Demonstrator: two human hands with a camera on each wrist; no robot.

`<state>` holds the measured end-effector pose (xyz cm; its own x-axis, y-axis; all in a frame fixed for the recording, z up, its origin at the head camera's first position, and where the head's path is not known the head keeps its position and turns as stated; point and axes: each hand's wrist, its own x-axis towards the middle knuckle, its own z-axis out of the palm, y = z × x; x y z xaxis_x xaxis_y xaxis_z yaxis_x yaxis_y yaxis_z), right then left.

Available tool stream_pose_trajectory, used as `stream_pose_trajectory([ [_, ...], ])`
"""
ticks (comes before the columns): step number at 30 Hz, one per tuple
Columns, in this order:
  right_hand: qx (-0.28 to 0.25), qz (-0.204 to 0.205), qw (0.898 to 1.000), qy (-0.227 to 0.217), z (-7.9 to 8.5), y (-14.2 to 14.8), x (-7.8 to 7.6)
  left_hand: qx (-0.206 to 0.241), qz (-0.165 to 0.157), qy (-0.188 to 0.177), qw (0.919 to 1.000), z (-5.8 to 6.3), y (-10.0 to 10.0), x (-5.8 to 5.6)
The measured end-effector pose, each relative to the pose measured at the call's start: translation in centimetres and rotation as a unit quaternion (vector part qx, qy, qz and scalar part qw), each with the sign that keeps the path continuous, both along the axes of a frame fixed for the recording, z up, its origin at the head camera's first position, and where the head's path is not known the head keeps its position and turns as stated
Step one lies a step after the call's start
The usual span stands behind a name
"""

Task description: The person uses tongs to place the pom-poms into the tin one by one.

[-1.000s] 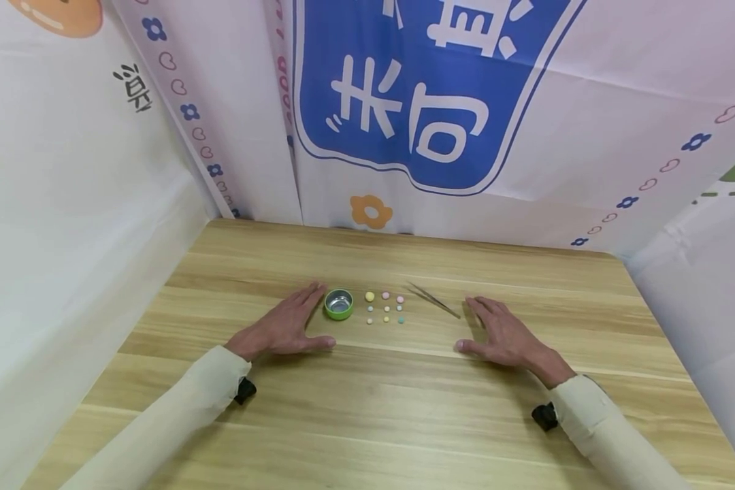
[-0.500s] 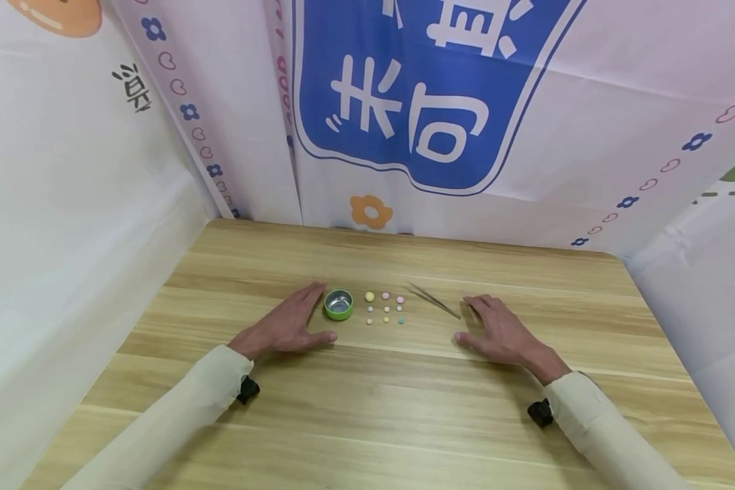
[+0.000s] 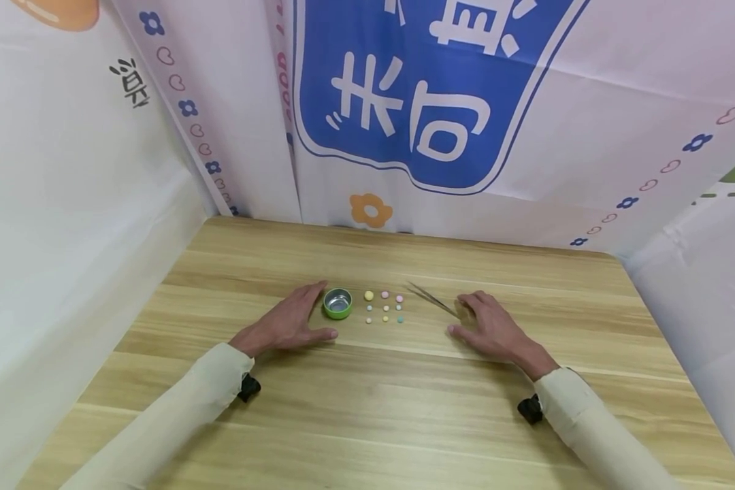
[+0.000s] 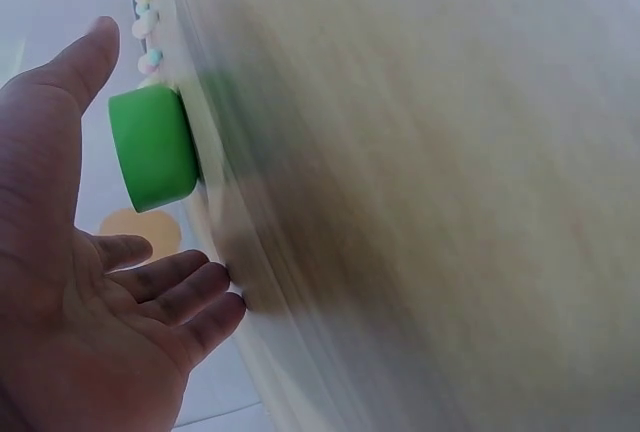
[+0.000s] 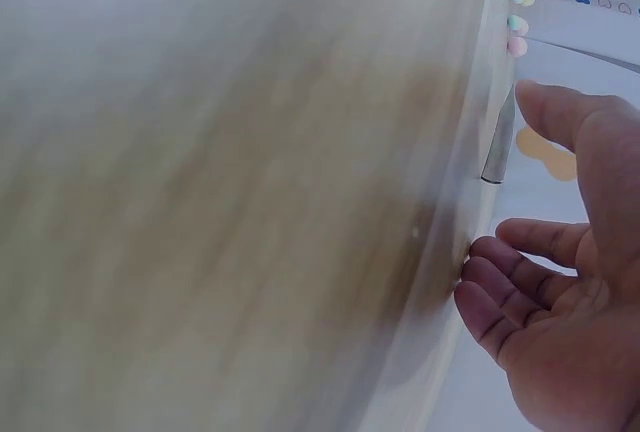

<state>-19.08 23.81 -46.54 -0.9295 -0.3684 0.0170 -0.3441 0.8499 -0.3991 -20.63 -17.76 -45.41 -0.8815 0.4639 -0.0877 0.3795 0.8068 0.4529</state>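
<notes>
A small green bowl with a metal inside stands beside my left hand. That hand's thumb and fingers are spread around the bowl's near left side, apart from it in the left wrist view, where the bowl shows its green wall. A pair of tweezers lies slantwise on the table, just left of my right hand. In the right wrist view the tweezers' blunt end lies between thumb and fingers, which hold nothing. Several small pastel balls, among them a yellow ball, lie in rows between bowl and tweezers.
The wooden table reaches back to a printed white cloth hanging behind it. More cloth hangs along the left and right sides. A dark camera sits under the right wrist.
My right hand has slid left, closer to the tweezers. The left hand has barely moved. Bowl, balls and tweezers stay where they were.
</notes>
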Motion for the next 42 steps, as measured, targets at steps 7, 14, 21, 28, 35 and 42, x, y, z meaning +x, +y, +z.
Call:
stream_pose_trajectory([
  [7, -0.011, -0.006, 1.000, -0.003, 0.0, -0.6, -0.5, -0.001, 0.003, -0.004, 1.0000, -0.2, 0.2, -0.2],
  [14, -0.017, -0.006, 1.000, -0.006, 0.1, -1.4, -1.0, 0.008, 0.008, 0.000, 0.9999, 0.0, 0.3, -0.2],
  [21, -0.021, -0.013, 1.000, 0.006, -0.1, -2.2, -1.7, 0.011, 0.013, 0.011, 0.9998, -0.1, 0.4, -0.3],
  [28, -0.024, -0.030, 0.999, 0.003, -0.2, -2.7, -2.0, 0.020, 0.013, 0.012, 0.9996, -0.1, 0.5, -0.4],
  [35, -0.036, -0.040, 0.999, 0.011, -0.3, -3.1, -2.2, 0.018, 0.011, 0.021, 0.9995, -0.3, 0.7, -0.5],
  [42, -0.047, -0.049, 0.998, 0.016, -0.6, -3.7, -2.6, 0.019, 0.007, 0.023, 0.9995, -0.6, 0.7, -0.8],
])
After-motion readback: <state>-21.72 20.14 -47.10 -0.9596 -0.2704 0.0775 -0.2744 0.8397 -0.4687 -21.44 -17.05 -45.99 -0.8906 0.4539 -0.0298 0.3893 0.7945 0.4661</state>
